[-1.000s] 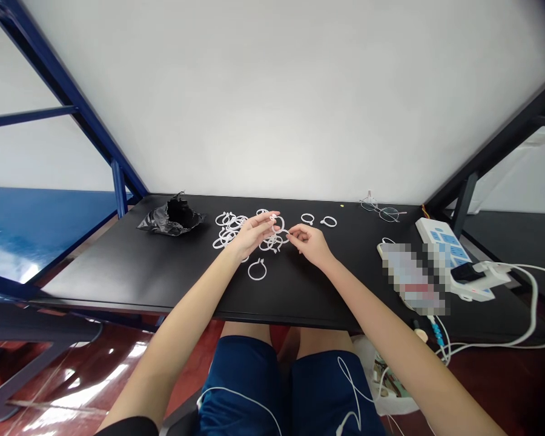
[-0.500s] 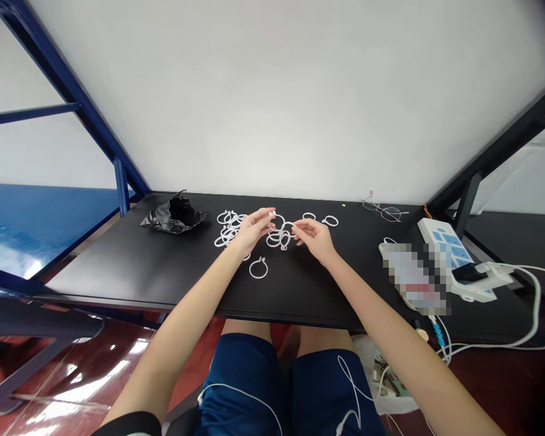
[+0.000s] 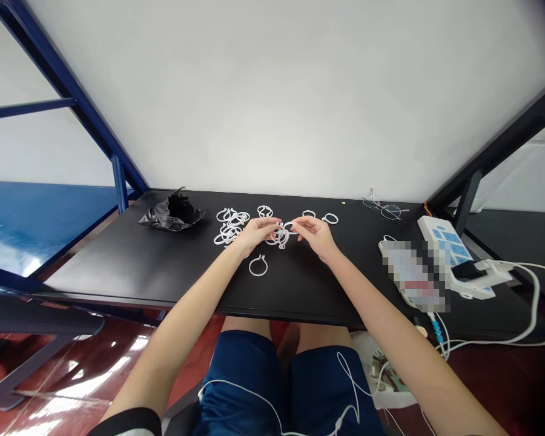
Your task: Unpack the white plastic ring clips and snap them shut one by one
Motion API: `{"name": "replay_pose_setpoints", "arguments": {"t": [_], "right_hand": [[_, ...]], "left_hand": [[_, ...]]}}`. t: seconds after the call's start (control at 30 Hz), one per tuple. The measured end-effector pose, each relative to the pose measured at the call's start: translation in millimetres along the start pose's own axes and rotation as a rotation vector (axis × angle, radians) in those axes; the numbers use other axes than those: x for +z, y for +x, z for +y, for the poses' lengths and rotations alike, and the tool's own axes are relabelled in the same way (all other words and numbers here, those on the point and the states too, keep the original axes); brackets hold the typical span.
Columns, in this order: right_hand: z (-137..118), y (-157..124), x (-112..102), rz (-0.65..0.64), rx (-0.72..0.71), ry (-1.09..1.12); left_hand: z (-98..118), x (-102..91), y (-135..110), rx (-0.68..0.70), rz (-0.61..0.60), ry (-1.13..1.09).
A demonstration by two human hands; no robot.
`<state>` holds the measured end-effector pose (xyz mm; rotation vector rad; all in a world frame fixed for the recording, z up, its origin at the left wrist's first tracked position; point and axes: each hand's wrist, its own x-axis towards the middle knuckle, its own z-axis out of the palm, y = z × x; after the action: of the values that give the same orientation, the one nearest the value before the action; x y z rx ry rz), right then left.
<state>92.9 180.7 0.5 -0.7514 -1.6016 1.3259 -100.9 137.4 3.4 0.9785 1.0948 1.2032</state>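
Several white plastic rings (image 3: pixel 231 225) lie scattered on the black table (image 3: pixel 118 266). My left hand (image 3: pixel 257 233) and my right hand (image 3: pixel 315 235) meet over the middle of the pile, each pinching a white ring (image 3: pixel 285 229) between fingertips. A small cluster of linked rings (image 3: pixel 277 238) hangs just below my fingers. One single ring (image 3: pixel 258 266) lies alone nearer to me, and two more rings (image 3: pixel 320 217) sit behind my right hand.
A crumpled black bag (image 3: pixel 171 213) lies at the back left. Eyeglasses (image 3: pixel 384 209) rest at the back right. A white power strip (image 3: pixel 452 254) with cables, and a blurred flat object (image 3: pixel 411 275), occupy the right side. Blue frame posts (image 3: pixel 118 184) stand at left.
Both hands have drawn closer together over the pile, and my left hand's fingers have closed from stretched out into a pinch on the ring.
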Motion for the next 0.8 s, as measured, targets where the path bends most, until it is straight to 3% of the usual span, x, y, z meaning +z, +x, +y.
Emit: {"name": "replay_pose_setpoints", "arguments": {"t": [0.2, 0.33, 0.53, 0.7, 0.8], "right_hand": [[-8, 1, -1, -0.032, 0.161, 0.312], [-8, 2, -2, 0.027, 0.186, 0.381], [-2, 3, -4, 0.213, 0.177, 0.151], [7, 3, -6, 0.143, 0.061, -0.064], [12, 0, -6, 0.078, -0.045, -0.281]], "left_hand": [[0, -0.1, 0, -0.021, 0.084, 0.003], [1, 0.0, 2, 0.018, 0.117, -0.008], [5, -2.6, 4, 0.227, 0.178, -0.138], [9, -7.6, 5, 0.248, 0.087, -0.413], [10, -7.7, 5, 0.225, 0.096, -0.422]]}}
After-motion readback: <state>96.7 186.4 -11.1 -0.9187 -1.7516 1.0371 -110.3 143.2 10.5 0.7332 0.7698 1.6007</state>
